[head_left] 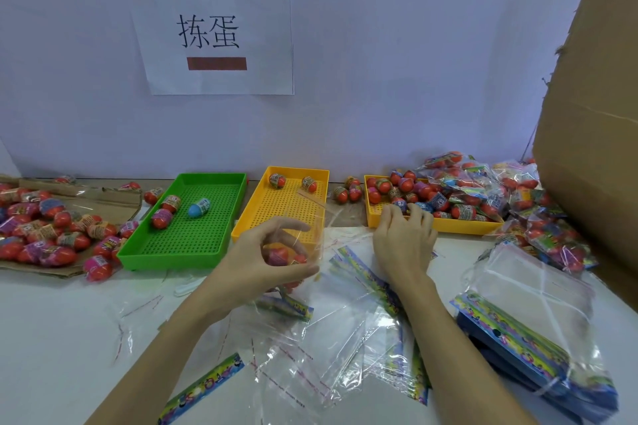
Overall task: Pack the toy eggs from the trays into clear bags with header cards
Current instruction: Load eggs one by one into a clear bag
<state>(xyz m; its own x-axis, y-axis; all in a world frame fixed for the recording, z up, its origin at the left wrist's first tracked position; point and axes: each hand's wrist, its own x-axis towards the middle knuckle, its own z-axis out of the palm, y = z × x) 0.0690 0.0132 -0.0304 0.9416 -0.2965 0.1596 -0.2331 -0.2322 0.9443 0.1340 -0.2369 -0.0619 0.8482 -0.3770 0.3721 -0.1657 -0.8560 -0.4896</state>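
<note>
Two hands: L grip (267, 252) clamped on clear bag (303, 238) w/ eggs; R grip (405, 238) apart over yellow tray (448, 225).

Two bare forearms, left hand (266, 254) and right hand (404, 238). No sleeves visible up to bottom frame edge. No gloves, rings, watch or wristbands. Nails short, unpainted.
</note>
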